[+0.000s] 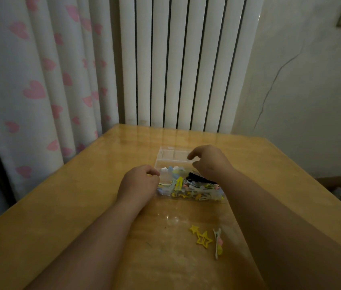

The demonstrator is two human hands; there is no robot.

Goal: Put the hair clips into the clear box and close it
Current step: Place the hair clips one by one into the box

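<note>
Clear plastic box point(165, 177) of coloured hair clips point(179, 183) lies open on the wooden worktop point(60, 206). The left hand point(139, 182) curls beside it and the right hand point(209, 162) above it; I cannot tell what either grip holds.

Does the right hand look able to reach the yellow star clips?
Probably yes. The yellow star clips lie uncovered on the table, near the right forearm; the right hand, above the clear box, would only need drawing back.
</note>
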